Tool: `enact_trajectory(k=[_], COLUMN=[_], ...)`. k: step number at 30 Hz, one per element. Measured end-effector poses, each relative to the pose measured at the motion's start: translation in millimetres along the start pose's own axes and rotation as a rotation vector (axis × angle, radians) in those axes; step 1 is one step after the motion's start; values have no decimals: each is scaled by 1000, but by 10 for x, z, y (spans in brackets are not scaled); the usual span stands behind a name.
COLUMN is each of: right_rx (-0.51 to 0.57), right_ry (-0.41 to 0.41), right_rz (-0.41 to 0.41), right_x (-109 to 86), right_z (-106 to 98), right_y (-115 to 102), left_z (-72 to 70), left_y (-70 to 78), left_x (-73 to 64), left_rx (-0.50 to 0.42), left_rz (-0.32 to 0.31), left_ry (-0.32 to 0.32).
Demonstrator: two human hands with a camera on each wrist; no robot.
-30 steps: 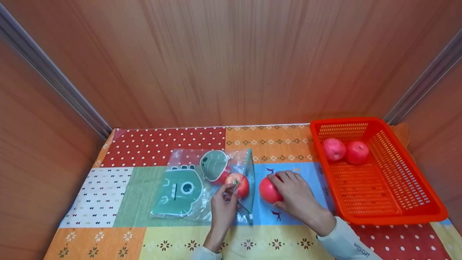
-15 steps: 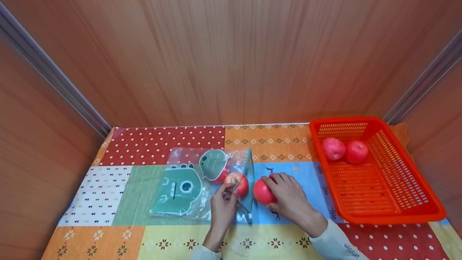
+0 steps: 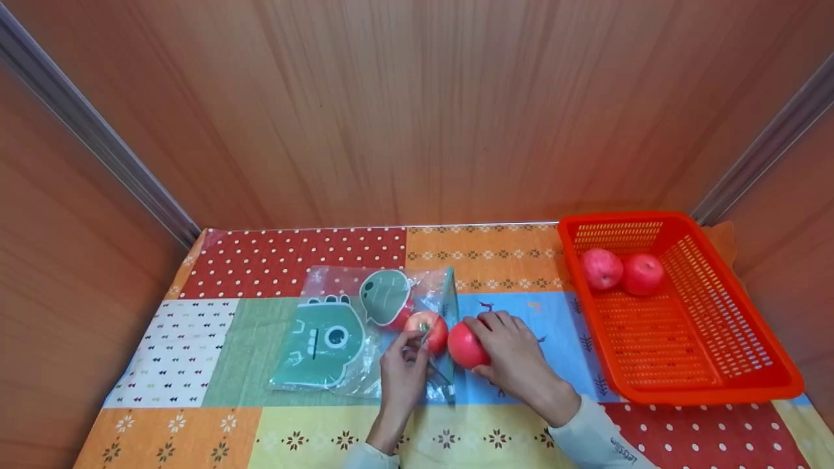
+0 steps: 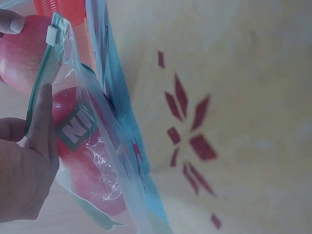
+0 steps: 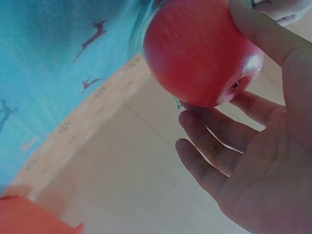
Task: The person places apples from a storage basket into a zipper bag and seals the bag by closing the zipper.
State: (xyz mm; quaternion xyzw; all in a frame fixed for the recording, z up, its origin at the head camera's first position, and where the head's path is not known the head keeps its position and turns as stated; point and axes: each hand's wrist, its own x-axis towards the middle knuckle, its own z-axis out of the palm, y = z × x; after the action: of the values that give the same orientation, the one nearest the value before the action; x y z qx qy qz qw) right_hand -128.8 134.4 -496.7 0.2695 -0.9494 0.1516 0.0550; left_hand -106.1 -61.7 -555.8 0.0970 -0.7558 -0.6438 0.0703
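A clear zipper bag point(image 3: 371, 374) with green cartoon prints lies flat, its mouth facing right. Inside it one red apple point(image 3: 435, 329) sits near the opening, and another apple point(image 3: 404, 318) is partly covered by a print. My left hand point(image 3: 402, 374) pinches the bag's near mouth edge between thumb and finger; the white zipper slider point(image 4: 51, 35) shows in the left wrist view. With thumb and fingers around it, my right hand point(image 3: 515, 358) holds a red apple point(image 3: 466, 344) at the bag's mouth. In the right wrist view that apple point(image 5: 195, 53) hides part of the bag.
An orange-red plastic basket point(image 3: 677, 395) stands at the right with two apples point(image 3: 602, 268) at its far left corner. A patchwork cloth point(image 3: 260, 264) covers the table. Wood-grain panels point(image 3: 417, 117) enclose the back and both sides.
My right hand has moved left with its apple, from the blue patch right up to the bag's mouth. The left hand and bag have stayed nearly still.
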Motion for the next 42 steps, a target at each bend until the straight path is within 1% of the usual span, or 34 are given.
enact_trajectory(k=[5, 11, 16, 22, 28, 35, 42], right_rx=[6, -3, -19, -32, -3, -9, 41], right_ry=[9, 40, 51, 58, 54, 87, 101], right_rz=[8, 2, 6, 8, 26, 24, 38], right_x=[23, 49, 65, 88, 120, 185, 243], right_z=[52, 105, 129, 165, 223, 318, 382], right_y=[-9, -9, -25, -56, -87, -120, -154], left_z=[0, 3, 5, 3, 5, 8, -4], left_y=[-1, -8, -4, 2, 0, 8, 31], left_x=[-5, 3, 3, -5, -10, -14, -8], left_rx=[1, -1, 0, 12, 10, 14, 21], left_rz=[-14, -5, 9, 2, 19, 20, 33], left_ry=[-10, -15, -8, -13, -10, -3, 11])
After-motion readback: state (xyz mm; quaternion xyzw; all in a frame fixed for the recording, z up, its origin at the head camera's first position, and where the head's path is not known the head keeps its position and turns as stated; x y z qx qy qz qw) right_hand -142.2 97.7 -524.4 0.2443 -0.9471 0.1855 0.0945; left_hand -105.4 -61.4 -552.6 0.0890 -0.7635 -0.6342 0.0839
